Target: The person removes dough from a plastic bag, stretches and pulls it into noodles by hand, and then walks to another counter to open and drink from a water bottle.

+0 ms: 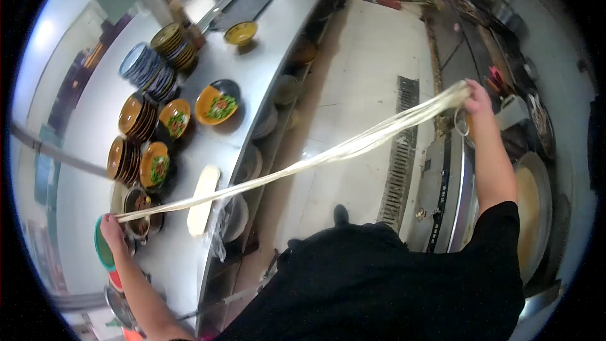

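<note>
A long bundle of pulled noodles (341, 149) is stretched through the air between my hands, sagging slightly over the floor and crossing above the counter's edge. My left hand (112, 232) is closed on the thinner end, low at the left beside a green-rimmed bowl (101, 246). Raised at the right, my right hand (478, 98) grips the thicker end, where the strands bunch together near the stove. A pale slab of dough (203, 205) lies on the metal counter (208, 148), partly beneath the noodles. Plastic wrap (218, 230) hangs beside it over the edge.
Yellow-and-black bowls with chopped greens, such as this bowl (218, 106), stand on the counter near stacked bowls (151, 71). Farther back are a yellow bowl (240, 33) and a black tray (243, 11). A large pot (543, 215) is at right; a floor drain grate (399, 158) runs alongside.
</note>
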### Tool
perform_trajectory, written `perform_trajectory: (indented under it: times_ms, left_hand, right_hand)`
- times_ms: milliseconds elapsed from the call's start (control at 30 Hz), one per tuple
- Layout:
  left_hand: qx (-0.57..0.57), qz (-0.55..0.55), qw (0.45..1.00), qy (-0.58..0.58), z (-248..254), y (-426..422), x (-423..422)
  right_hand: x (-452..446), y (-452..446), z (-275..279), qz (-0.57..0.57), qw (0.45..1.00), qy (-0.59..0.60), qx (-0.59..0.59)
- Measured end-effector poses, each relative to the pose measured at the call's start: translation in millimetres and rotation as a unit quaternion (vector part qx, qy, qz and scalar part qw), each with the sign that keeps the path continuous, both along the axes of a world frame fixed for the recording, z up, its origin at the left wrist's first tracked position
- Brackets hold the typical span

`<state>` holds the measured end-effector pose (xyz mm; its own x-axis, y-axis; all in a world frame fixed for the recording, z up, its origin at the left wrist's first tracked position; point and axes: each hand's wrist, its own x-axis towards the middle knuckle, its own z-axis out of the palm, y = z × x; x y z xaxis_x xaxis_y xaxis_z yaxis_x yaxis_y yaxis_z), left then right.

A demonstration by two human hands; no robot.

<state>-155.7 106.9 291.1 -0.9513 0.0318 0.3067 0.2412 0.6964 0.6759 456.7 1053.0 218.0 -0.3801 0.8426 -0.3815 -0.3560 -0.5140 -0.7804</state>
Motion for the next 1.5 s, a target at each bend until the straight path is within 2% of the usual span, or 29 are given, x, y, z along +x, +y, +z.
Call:
perform_trajectory:
  times_ms: [33, 67, 100, 133, 167, 200, 233, 267, 300, 333, 367, 400, 433, 467, 533, 600, 667, 700, 867, 933, 967, 1000, 1067, 1100, 1233, 1267, 1333, 1400, 1500]
  left_hand:
    - [-0.064, -0.079, 0.994, 0.041, 3.0, 21.2, -8.7]
    - [-0.038, -0.054, 0.998, 0.001, 32.2, 77.8, 23.3]
    - [0.014, -0.093, 0.994, -0.059, 24.0, 91.8, 17.1]
    - [0.108, -0.092, 0.986, -0.092, 40.2, 148.3, 56.6]
    - [0.128, -0.138, 0.962, -0.199, 59.2, 179.0, 79.4]
    - [0.206, -0.23, 0.934, -0.18, 65.0, 223.7, 118.3]
    - [0.257, -0.301, 0.888, -0.235, 63.8, 252.0, 137.6]
    - [0.281, -0.331, 0.866, -0.248, 55.9, 284.6, 160.3]
    - [0.246, -0.384, 0.844, -0.281, 54.6, 316.4, 178.7]
    - [0.208, -0.432, 0.829, -0.288, 38.4, 332.9, 181.0]
    - [0.191, -0.442, 0.823, -0.3, 42.5, 367.9, 213.9]
    - [0.242, -0.472, 0.762, -0.371, 35.3, 395.4, 237.2]
    - [0.239, -0.455, 0.763, -0.392, 43.1, 427.3, 273.9]
    - [0.236, -0.434, 0.767, -0.41, 52.9, 456.2, 309.2]
    - [0.2, -0.47, 0.761, -0.399, 45.6, 490.6, 345.5]
    - [0.119, -0.562, 0.724, -0.381, 36.0, 517.5, 363.3]
    - [0.101, -0.606, 0.673, -0.413, 29.4, 526.5, 373.5]
    - [0.112, -0.617, 0.663, -0.408, 18.7, 529.2, 375.8]
    - [0.106, -0.647, 0.632, -0.413, -4.9, 532.0, 385.0]
    - [0.029, -0.686, 0.62, -0.38, -26.5, 531.0, 378.8]
    - [0.007, -0.685, 0.609, -0.4, -32.3, 531.7, 378.5]
    - [-0.003, -0.697, 0.596, -0.399, -43.8, 532.6, 377.9]
    - [-0.014, -0.721, 0.556, -0.412, -61.7, 532.6, 378.6]
    - [-0.079, -0.697, 0.559, -0.442, -69.2, 532.5, 375.2]
    - [-0.06, -0.705, 0.538, -0.459, -100.4, 531.1, 373.2]
    - [-0.066, -0.704, 0.536, -0.461, -106.7, 532.7, 374.2]
    - [-0.11, -0.709, 0.554, -0.423, -118.0, 538.3, 379.8]
    - [-0.105, -0.707, 0.544, -0.44, -135.6, 543.8, 389.5]
    - [-0.102, -0.71, 0.518, -0.466, -174.2, 553.8, 409.5]
  right_hand:
    - [-15.2, -29.2, 15.3, 0.097, 0.994, 0.045, -0.024]
    - [-35.9, -66.4, 36.7, 0.189, 0.977, 0.087, -0.045]
    - [-50.1, -100.6, 60.7, 0.25, 0.963, 0.089, -0.041]
    - [-57.9, -90.9, 31.2, 0.213, 0.971, 0.099, -0.044]
    - [-71.4, -131.4, 59.3, 0.275, 0.955, 0.1, -0.048]
    - [-82.2, -159.6, 68.6, 0.26, 0.962, 0.085, 0.023]
    - [-83.6, -155.7, 44.6, 0.319, 0.939, 0.077, 0.102]
    - [-91.2, -187.3, 56.9, 0.281, 0.944, 0.059, 0.162]
    - [-104.5, -216.0, 73.0, 0.25, 0.949, -0.036, 0.189]
    - [-116.5, -229.2, 70.5, 0.25, 0.948, -0.072, 0.186]
    - [-119.0, -245.7, 71.3, 0.276, 0.946, 0.024, 0.17]
    - [-120.6, -262.2, 71.9, 0.275, 0.944, 0.017, 0.182]
    - [-119.9, -278.2, 75.3, 0.296, 0.939, -0.018, 0.176]
    - [-121.0, -291.2, 71.0, 0.294, 0.916, -0.064, 0.264]
    - [-120.4, -313.6, 52.8, 0.268, 0.878, -0.141, 0.371]
    - [-118.1, -322.9, 33.7, 0.218, 0.88, -0.164, 0.389]
    - [-111.2, -320.2, 27.1, 0.192, 0.898, -0.189, 0.347]
    - [-106.3, -319.6, 24.1, 0.175, 0.913, -0.208, 0.306]
    - [-69.6, -330.3, 33.6, 0.103, 0.911, -0.248, 0.313]
    - [-61.7, -340.6, 38.0, 0.083, 0.899, -0.297, 0.311]
    - [-58.0, -347.0, 41.1, 0.07, 0.891, -0.305, 0.329]
    - [-52.6, -352.2, 43.4, 0.068, 0.893, -0.305, 0.325]
    - [-42.8, -365.9, 43.6, 0.082, 0.859, -0.375, 0.338]
    - [-36.7, -373.6, 34.6, 0.054, 0.855, -0.387, 0.342]
    - [-0.8, -403.8, 23.1, 0.008, 0.858, -0.418, 0.299]
    - [7.5, -412.2, 19.2, -0.024, 0.871, -0.422, 0.249]
    - [24.0, -427.1, 9.6, -0.059, 0.883, -0.424, 0.192]
    - [41.7, -440.2, -1.5, -0.063, 0.852, -0.489, 0.178]
    - [64.8, -459.0, -11.3, -0.091, 0.843, -0.503, 0.167]
